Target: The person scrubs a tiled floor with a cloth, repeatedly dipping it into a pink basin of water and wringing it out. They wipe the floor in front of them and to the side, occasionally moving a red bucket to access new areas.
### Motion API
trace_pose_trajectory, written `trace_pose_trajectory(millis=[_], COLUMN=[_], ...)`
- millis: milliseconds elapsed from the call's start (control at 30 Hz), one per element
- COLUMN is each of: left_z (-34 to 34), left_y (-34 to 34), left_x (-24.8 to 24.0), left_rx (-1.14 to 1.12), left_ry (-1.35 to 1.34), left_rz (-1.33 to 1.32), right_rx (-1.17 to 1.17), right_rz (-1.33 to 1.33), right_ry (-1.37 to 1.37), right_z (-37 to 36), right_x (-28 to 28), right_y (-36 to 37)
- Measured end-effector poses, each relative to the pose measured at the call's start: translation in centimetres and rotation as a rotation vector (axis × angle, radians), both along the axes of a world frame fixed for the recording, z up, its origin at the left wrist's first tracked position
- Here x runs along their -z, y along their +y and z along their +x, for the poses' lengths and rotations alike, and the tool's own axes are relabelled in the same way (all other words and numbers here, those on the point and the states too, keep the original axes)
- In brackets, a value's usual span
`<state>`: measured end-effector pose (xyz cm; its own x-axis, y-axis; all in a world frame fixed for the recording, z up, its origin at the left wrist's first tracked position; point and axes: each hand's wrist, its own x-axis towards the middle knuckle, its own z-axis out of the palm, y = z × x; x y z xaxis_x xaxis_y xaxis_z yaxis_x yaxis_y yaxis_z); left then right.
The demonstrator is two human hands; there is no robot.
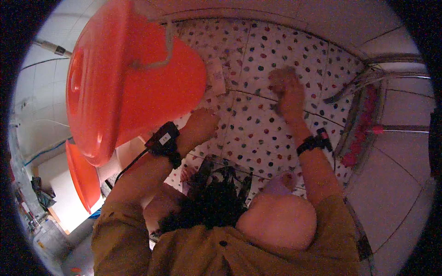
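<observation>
Nearest my lens is the wearer's brown shirt [258, 250], with a bent knee [278, 221] in front of it. Past that I have the left hand [201, 123], a black device [164, 139] strapped at its wrist; the fingers look curled, but I can't tell how far they close or on what. It sits just beside the big red bucket [159, 92], which is on the left, with its grey handle [168, 48] facing inward. Farther out, the right hand [292, 99] is low over the speckled tile floor [258, 129] — blurred, so I can't read its grip or whether it holds anything. To its right stands a red-bristled broom head [361, 126] — well apart from the bucket.
</observation>
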<state>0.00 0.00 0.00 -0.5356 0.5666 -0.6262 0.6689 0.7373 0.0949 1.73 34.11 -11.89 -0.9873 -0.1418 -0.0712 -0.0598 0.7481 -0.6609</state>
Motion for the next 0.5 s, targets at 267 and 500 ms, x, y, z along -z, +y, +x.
trace_pose_trajectory(millis=[267,500], left_z=[2.1,5.8], left_y=[3.7,0.9], left_x=[-6.1,-12.5], left_rx=[0.032,0.072], left_ry=[-0.056,-0.195], left_rz=[-0.057,0.117], right_rx=[0.074,-0.187], right_rz=[0.072,-0.109], right_ry=[-0.032,-0.200], right_z=[2.8,4.3], right_x=[-0.1,-5.4], right_y=[-1.8,2.0])
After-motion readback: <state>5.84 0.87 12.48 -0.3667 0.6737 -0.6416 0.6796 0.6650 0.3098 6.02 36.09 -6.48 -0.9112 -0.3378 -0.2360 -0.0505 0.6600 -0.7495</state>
